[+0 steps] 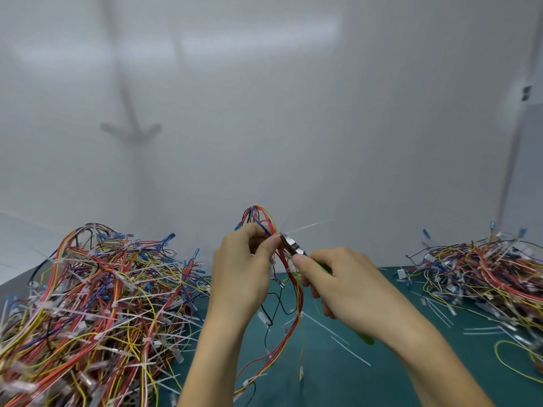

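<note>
My left hand (244, 268) holds a wire harness (291, 292) of red, yellow, blue and black wires up over the green table, pinching it near a white cable tie. The loop of wires rises above my fingers and the rest hangs down to the table. My right hand (338, 283) grips green-handled cutters (292, 245). Their metal jaws sit at the tie, right beside my left thumb. The thin tail of the cable tie (305, 226) sticks out to the upper right.
A big tangled heap of harnesses with uncut ties (97, 304) fills the left. A second heap (487, 277) lies at the right. Cut tie tails (349, 349) are scattered on the green mat (367, 386). A white wall stands behind.
</note>
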Demonstrator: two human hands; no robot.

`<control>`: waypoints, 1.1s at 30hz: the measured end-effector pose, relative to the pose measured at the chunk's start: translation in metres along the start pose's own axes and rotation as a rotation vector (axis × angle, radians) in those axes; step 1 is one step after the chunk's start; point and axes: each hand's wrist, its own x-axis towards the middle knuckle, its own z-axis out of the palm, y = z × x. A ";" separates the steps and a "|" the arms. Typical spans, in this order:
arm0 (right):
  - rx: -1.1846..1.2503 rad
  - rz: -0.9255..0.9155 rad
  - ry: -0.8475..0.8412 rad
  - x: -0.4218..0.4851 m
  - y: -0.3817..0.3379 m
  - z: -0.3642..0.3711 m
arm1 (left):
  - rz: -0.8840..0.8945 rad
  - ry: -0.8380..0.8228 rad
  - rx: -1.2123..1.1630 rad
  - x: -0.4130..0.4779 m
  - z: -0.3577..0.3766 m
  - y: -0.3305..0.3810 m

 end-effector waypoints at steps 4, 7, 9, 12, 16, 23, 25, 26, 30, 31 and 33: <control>0.018 0.001 0.001 0.000 -0.001 0.001 | -0.001 0.000 -0.012 0.000 0.000 0.000; 0.034 0.005 0.002 0.000 -0.001 0.002 | 0.000 0.007 -0.019 0.001 0.001 -0.001; 0.043 0.004 -0.001 0.000 -0.001 0.002 | 0.005 0.014 -0.022 0.001 0.001 -0.002; 0.056 0.006 -0.003 0.000 -0.001 0.002 | 0.009 0.025 -0.021 0.002 0.001 -0.003; 0.080 0.016 -0.010 0.001 -0.001 0.003 | 0.017 0.034 0.002 0.002 0.001 -0.003; 0.088 0.012 -0.012 0.003 0.001 0.003 | 0.038 0.058 0.048 0.002 0.001 -0.003; 0.091 0.007 -0.014 0.003 0.001 0.002 | 0.038 0.061 0.051 0.001 0.002 -0.003; 0.090 0.006 -0.017 0.003 0.001 0.002 | 0.039 0.062 0.052 0.001 0.002 -0.002; 0.098 0.009 -0.031 0.003 0.002 0.002 | 0.037 0.066 0.040 0.001 0.002 -0.002; 0.099 0.010 -0.034 0.003 0.002 0.001 | 0.036 0.066 0.037 0.001 0.003 -0.002; 0.101 0.007 -0.036 0.003 0.002 0.001 | 0.034 0.070 0.034 0.001 0.003 -0.002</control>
